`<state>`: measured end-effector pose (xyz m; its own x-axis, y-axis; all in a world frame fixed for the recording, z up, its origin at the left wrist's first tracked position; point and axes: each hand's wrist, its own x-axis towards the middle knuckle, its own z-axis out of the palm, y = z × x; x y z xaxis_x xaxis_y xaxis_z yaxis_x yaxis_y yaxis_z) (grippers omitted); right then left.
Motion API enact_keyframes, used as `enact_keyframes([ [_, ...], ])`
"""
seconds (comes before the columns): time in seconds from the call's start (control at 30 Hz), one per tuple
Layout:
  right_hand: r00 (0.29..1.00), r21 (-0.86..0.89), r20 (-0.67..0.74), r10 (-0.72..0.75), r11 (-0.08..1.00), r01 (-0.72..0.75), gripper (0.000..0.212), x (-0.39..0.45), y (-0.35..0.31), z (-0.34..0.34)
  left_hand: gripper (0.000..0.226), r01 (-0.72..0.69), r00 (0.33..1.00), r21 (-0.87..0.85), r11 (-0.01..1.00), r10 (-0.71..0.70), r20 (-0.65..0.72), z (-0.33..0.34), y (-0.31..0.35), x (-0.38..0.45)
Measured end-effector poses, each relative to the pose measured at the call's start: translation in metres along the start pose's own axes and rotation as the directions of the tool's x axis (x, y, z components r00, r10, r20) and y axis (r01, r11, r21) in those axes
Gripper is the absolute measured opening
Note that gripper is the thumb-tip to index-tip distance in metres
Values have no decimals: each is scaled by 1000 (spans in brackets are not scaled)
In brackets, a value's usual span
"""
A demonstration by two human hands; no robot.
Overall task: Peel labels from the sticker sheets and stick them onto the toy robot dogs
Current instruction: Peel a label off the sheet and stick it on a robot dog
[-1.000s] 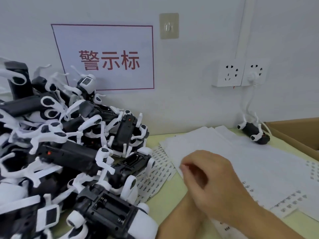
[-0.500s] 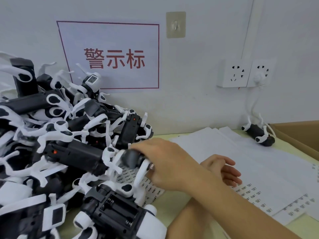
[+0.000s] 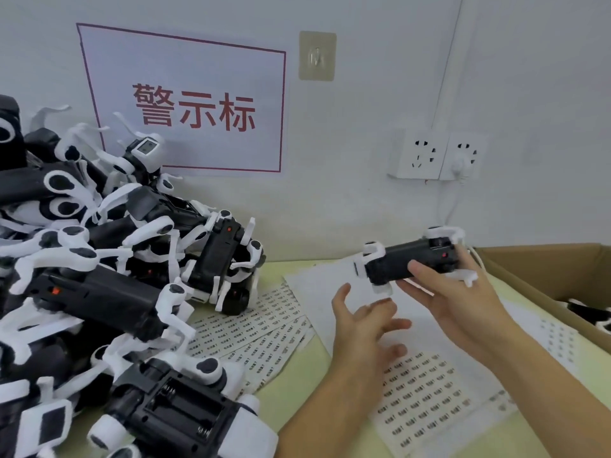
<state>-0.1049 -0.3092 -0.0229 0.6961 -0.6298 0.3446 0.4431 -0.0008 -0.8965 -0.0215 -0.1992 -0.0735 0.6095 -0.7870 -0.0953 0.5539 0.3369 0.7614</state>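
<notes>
With the right hand (image 3: 456, 292) gripping one toy robot dog (image 3: 413, 262) by its body and the left hand (image 3: 363, 325) spread empty, the dog could slip onto the sticker sheets (image 3: 420, 395).

Table (image 3: 297, 401): dogs (image 3: 99, 292), sticker sheets (image 3: 264, 328).

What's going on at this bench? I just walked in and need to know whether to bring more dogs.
A person is labelling toy robot dogs. The right hand holds one dog up over the white sheets. The left hand hovers open just below it, holding nothing that I can make out. A big pile of dogs sits at the left, label sheets lie on the table, and a cardboard box stands at the right.
</notes>
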Motion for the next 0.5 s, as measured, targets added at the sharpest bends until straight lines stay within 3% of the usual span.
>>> enact_keyframes([
  [0.07,994,-55,95,49,998,-44,41,-7,3,-17,66,21,1000,-56,998,-20,17,3,5,-4],
  [0.13,989,-242,114,95,968,-65,51,-14,7,-31,65,65,998,-68,996,-65,-4,7,9,-6],
  [0.23,978,-463,119,170,881,-97,64,-22,6,-46,31,63,997,-2,998,-63,-54,9,8,-5],
  [0.3,968,-365,91,234,912,-186,65,-24,2,-57,18,67,996,5,998,-67,-55,8,8,-6],
  [0.4,945,-103,47,323,943,-317,45,-28,-7,-66,12,30,999,34,999,-30,-23,7,8,-7],
  [0.5,933,-121,67,354,931,-345,38,-33,-8,-63,19,-66,996,161,985,55,68,4,2,-4],
])
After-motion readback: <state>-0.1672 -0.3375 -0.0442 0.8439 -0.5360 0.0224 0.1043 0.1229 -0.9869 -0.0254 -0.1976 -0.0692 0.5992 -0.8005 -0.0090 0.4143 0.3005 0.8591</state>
